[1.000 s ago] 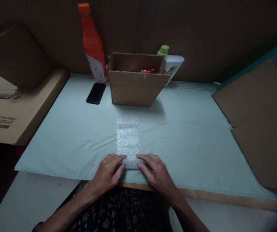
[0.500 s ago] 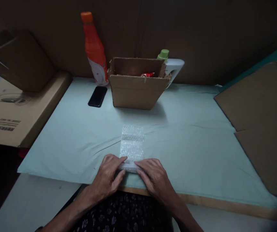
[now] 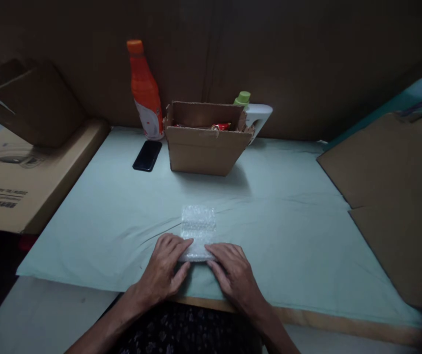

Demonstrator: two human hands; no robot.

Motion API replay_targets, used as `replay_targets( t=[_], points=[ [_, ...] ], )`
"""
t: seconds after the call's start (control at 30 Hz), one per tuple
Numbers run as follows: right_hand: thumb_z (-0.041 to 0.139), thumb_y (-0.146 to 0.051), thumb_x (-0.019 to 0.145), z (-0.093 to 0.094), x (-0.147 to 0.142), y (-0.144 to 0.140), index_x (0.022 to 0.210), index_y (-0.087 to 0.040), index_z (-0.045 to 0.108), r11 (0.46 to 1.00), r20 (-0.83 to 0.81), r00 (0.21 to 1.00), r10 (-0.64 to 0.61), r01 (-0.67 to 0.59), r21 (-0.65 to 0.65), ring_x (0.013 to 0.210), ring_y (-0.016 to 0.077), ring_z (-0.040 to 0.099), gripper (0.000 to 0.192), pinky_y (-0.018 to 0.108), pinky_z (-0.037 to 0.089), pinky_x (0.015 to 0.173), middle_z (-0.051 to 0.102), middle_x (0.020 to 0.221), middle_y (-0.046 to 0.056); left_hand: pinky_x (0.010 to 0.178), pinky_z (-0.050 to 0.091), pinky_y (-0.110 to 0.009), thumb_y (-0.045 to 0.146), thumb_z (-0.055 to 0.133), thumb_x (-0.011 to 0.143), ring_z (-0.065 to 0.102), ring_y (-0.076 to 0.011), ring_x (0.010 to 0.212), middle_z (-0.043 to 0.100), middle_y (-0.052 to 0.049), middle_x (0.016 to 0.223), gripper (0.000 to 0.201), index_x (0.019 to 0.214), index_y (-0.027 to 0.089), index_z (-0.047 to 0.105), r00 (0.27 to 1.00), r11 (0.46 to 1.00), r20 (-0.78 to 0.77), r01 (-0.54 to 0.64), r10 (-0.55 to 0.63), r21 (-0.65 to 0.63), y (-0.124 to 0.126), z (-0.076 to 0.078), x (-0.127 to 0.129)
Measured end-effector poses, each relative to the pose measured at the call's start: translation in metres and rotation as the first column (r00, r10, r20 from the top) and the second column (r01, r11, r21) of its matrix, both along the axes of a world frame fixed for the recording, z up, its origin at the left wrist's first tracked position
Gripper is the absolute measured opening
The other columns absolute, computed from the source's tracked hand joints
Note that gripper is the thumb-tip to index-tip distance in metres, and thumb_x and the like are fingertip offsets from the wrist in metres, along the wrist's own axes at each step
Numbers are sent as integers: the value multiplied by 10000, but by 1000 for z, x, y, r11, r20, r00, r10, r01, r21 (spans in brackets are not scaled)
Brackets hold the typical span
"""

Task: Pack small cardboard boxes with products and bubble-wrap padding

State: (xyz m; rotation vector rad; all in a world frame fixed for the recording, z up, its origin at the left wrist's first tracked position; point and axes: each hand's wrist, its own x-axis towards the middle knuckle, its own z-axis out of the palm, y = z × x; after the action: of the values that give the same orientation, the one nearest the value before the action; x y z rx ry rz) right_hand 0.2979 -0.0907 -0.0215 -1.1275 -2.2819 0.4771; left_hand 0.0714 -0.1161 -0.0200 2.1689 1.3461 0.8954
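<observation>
A strip of clear bubble wrap [image 3: 198, 219] lies flat on the pale green cloth, its near end rolled into a small flattened bundle. My left hand [image 3: 166, 263] grips the left end of that bundle, fingers on top and thumb at the near edge. On the right end, my right hand [image 3: 233, 268] holds it the same way. Whatever the wrap may enclose is hidden.
Behind the wrap stands an open cardboard box [image 3: 199, 150] with a red packet [image 3: 221, 126] inside. An orange bottle [image 3: 146, 93], a black phone [image 3: 147, 156] and a white jug with a green cap [image 3: 258, 115] are near it. Cardboard pieces [image 3: 391, 196] stand at right.
The near end of the bubble wrap has been rolled further away from me, so less of the flat strip shows. The whole view has tilted up slightly.
</observation>
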Motion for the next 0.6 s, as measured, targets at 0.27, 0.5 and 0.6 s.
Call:
replay_targets(
  t=[0.27, 0.5, 0.6],
  points=[
    [588, -246, 952, 10, -1, -5, 1282, -228, 611, 985, 83, 992, -91, 77, 153, 1120, 305, 620, 332, 486, 515, 892, 668, 1247, 138, 845, 488, -433, 248, 558, 945, 583, -255, 915, 676, -88, 984, 338, 1277, 191, 580, 952, 971, -199, -237, 233, 3, 24, -7, 8],
    [556, -182, 947, 1, -12, 18, 1233, -238, 646, 994, -55, 994, -96, 93, -55, 1029, 272, 678, 305, 459, 541, 889, 741, 1137, 93, 858, 528, -395, 371, 619, 880, 619, -231, 1014, 622, -118, 1178, 564, 1389, 187, 461, 810, 861, 372, -288, 453, -420, 14, 1, 7],
    [585, -272, 947, 5, -11, 14, 1190, -256, 671, 950, -225, 965, -138, 64, -306, 1019, 247, 696, 259, 409, 564, 898, 749, 1118, 75, 926, 502, -368, 417, 697, 802, 615, -230, 1084, 609, -136, 1239, 831, 1494, 150, 322, 592, 723, 571, -30, 569, -690, 3, 8, 13]
  ],
)
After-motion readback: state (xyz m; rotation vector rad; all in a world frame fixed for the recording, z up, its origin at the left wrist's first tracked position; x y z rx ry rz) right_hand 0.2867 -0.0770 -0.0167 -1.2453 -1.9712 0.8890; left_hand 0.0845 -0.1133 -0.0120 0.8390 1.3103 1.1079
